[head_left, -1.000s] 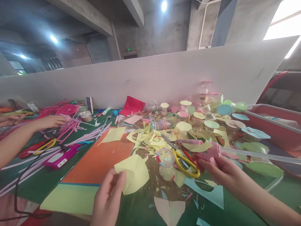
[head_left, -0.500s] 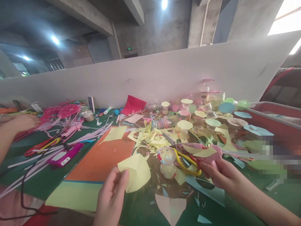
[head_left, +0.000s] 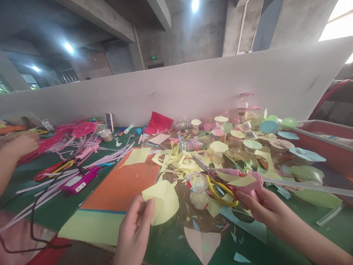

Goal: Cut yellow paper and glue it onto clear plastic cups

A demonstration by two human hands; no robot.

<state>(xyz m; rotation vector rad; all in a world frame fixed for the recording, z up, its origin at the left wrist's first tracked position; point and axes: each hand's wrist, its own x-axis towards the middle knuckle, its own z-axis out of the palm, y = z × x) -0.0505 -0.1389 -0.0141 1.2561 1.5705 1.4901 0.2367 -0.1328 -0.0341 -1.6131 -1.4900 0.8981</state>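
Note:
My left hand point(head_left: 134, 232) pinches a pale yellow paper piece point(head_left: 163, 200) by its left edge, low in the middle of the view. My right hand point(head_left: 259, 207) is closed round the grip of a pink glue gun point(head_left: 242, 179), whose clear glue stick point(head_left: 309, 186) juts out to the right. The gun's nozzle points left towards a clear plastic hourglass-shaped toy point(head_left: 199, 189). Yellow-handled scissors point(head_left: 217, 192) lie just beneath the gun.
Another person's hand point(head_left: 19, 144) reaches in at far left among pink strips point(head_left: 82, 147). An orange sheet point(head_left: 124, 182), a magenta device point(head_left: 79, 183), paper scraps and coloured discs on clear cups point(head_left: 248, 136) cover the green table. A red bin point(head_left: 331, 143) stands at right.
The view has shifted slightly. My hands keep the paper and glue gun almost still; the other person's hand at left has drawn back towards the edge.

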